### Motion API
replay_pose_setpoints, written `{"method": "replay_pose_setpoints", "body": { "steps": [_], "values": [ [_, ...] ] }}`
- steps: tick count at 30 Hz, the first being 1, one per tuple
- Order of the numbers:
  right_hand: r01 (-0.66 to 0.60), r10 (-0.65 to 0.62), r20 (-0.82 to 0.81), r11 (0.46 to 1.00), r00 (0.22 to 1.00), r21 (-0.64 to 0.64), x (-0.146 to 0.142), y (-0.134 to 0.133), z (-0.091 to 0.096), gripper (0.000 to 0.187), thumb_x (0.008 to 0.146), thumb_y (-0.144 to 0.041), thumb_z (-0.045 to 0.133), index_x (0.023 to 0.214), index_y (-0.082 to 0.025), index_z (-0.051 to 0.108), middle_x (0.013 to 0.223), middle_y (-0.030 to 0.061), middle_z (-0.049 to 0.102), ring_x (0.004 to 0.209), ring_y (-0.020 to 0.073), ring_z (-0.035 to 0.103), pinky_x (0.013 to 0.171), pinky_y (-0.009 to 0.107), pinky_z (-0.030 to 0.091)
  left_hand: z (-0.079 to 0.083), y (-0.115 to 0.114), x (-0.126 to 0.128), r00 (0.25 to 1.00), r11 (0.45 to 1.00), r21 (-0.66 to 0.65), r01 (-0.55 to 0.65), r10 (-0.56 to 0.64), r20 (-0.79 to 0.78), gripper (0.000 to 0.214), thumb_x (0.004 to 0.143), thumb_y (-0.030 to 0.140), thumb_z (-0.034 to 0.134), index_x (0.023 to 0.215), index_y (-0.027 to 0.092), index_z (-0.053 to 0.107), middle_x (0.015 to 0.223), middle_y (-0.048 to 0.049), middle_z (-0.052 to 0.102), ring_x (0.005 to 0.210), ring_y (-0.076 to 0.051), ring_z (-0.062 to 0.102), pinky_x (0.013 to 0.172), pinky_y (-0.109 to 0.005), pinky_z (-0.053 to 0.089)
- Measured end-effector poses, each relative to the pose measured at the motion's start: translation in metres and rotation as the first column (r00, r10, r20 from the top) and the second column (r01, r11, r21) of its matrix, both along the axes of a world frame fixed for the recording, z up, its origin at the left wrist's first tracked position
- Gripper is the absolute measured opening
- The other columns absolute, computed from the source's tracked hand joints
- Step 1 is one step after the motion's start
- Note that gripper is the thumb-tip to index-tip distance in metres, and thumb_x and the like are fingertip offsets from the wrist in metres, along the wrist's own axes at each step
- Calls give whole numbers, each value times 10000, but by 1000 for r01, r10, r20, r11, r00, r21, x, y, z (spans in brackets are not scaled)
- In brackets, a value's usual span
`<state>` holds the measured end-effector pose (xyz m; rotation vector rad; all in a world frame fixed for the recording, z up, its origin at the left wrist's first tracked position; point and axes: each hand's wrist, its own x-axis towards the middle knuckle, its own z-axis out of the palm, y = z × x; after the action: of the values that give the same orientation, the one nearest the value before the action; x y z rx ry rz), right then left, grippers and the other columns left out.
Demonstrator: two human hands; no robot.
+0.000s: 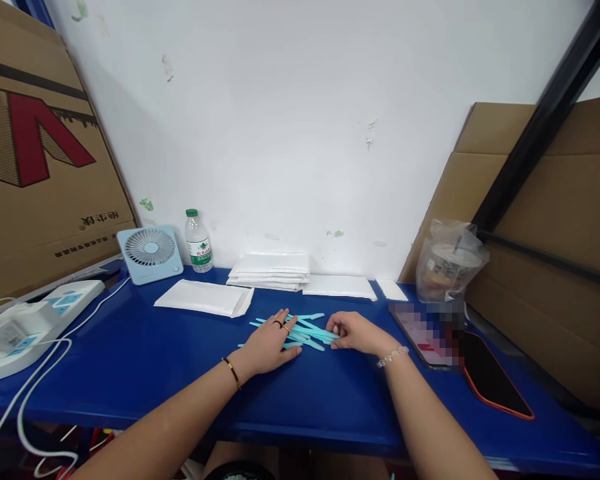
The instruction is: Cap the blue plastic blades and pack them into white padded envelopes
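Observation:
A loose pile of thin turquoise plastic sticks with tapered ends lies crisscrossed on the blue table. My left hand rests flat over the left part of the pile, fingers stretched out, covering some of the sticks. From the right, my right hand has its fingers curled and pinched at the right ends of a few sticks. How many it grips is hidden by the fingers. Behind the pile are stacked white padded packets, and one flat white packet lies to the left.
More white packets lie along the wall. At left are a small blue fan, a water bottle and a power strip with cables. On the right sit a bagged drink cup, a phone and an orange-edged phone.

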<state>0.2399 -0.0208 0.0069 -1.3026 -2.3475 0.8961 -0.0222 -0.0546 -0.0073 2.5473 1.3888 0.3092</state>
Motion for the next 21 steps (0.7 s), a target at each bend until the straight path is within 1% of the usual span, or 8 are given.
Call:
{"method": "replay_pose_setpoints", "body": {
  "steps": [3,5,7,9,13,16,18,21],
  "values": [
    [-20,20,15,998,1000,53,4,2,0,246,642,-222,715,879,-199,652,762,-3,592,665,132,548,598,232,433,3,-2,3,999,997,68,-33,32,7,747,810,599,427,1428,225,233,1518,-106,68,1344,-298,242,1051,-400,277],
    [-16,15,20,998,1000,67,7,3,-1,244,644,-211,710,883,-199,663,764,0,595,668,136,553,606,238,438,4,-1,2,999,995,91,-38,38,0,791,783,626,448,1434,249,202,1522,-88,55,1360,-306,192,1076,-439,217],
    [-16,15,14,997,1000,76,7,4,-2,252,643,-206,708,893,-198,674,768,3,595,674,138,556,617,244,445,4,3,0,999,998,60,-29,31,-29,816,772,664,427,1435,249,195,1513,-91,124,1375,-306,132,1093,-485,136],
    [-38,39,-4,996,999,85,3,4,-2,267,656,-207,700,922,-205,681,792,9,595,690,140,559,630,247,452,3,5,-2,999,1000,7,-15,16,-46,806,781,680,387,1431,238,214,1496,-102,196,1376,-301,132,1093,-500,111],
    [-87,91,-32,990,995,113,-9,-1,1,246,700,-223,672,945,-226,690,831,20,593,696,136,554,619,241,452,5,5,4,995,994,-49,98,-98,-1,820,779,674,404,1432,216,212,1474,-105,263,1361,-280,205,1096,-464,149],
    [-119,126,-55,987,991,110,-13,-3,4,249,701,-265,688,946,-221,686,824,16,590,665,127,546,596,233,448,10,6,11,983,981,-68,180,-177,43,819,770,669,433,1424,215,241,1455,-104,308,1337,-289,261,1079,-448,202],
    [-82,95,-85,986,992,144,-11,-1,4,235,727,-306,669,942,-210,680,815,19,588,663,128,544,600,237,448,16,13,14,986,987,-61,148,-143,92,701,821,616,395,1386,207,332,1396,-108,409,1276,-276,371,1035,-412,285],
    [87,-59,-111,962,992,260,-4,7,1,196,780,-308,608,934,-207,675,845,34,587,668,131,530,618,255,438,24,31,18,988,998,-57,13,-4,156,487,851,497,405,1197,185,546,1162,-101,600,1051,-234,551,868,-329,417]
  ]
}}
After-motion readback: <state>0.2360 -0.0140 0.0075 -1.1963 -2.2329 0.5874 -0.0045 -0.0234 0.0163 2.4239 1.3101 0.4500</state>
